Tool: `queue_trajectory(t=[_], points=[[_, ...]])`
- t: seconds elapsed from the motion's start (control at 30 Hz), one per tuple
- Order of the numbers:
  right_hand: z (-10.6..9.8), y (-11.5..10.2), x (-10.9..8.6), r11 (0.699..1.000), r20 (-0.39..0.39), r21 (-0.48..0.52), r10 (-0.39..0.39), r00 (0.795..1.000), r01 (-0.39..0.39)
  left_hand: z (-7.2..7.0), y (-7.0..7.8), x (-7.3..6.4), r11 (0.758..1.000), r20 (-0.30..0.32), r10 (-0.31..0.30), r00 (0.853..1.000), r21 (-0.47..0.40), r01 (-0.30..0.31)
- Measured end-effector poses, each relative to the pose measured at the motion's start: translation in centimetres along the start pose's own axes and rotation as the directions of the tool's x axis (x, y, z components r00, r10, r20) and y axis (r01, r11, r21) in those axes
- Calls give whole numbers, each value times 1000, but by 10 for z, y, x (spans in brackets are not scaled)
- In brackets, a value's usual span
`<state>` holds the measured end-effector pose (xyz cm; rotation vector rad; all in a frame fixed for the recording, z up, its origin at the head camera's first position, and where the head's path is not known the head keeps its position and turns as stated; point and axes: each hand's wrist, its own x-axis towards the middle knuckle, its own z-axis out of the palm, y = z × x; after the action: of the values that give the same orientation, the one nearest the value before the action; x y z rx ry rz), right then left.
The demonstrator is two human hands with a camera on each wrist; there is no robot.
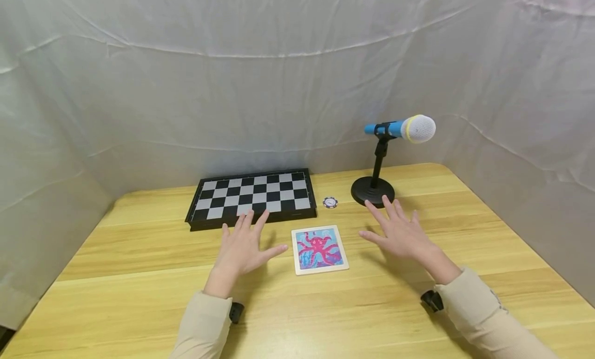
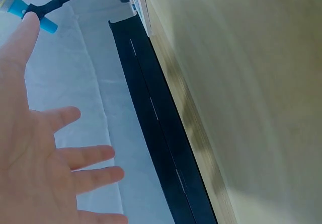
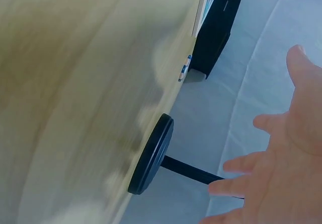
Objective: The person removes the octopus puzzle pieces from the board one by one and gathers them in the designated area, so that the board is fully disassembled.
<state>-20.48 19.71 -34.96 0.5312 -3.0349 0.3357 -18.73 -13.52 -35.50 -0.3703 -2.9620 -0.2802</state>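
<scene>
Both hands hover over the wooden table with fingers spread, holding nothing. My left hand [image 1: 239, 248] is in front of a folded black-and-white chessboard [image 1: 253, 196], its fingertips overlapping the near edge in the head view. To the right, my right hand [image 1: 400, 232] is in front of a microphone stand [image 1: 373, 188] with a round black base. A blue microphone [image 1: 395, 127] with a white head lies in the stand's clip. Between the hands lies a square picture puzzle [image 1: 318, 249] of a pink octopus in a pale frame. Behind it is a poker chip [image 1: 330, 202].
A wooden table [image 1: 139, 302] carries everything. Pale grey cloth [image 1: 241, 100] hangs behind it and along both sides. Each sleeve has a dark wrist device [image 1: 236, 312] at the cuff.
</scene>
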Motion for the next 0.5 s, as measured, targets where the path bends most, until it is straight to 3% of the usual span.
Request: queue_trajectory(t=[0.5], points=[[4,3,8,983,-7,164,-82,997,82,-1,2,6,997,14,78,997,-28,-78]])
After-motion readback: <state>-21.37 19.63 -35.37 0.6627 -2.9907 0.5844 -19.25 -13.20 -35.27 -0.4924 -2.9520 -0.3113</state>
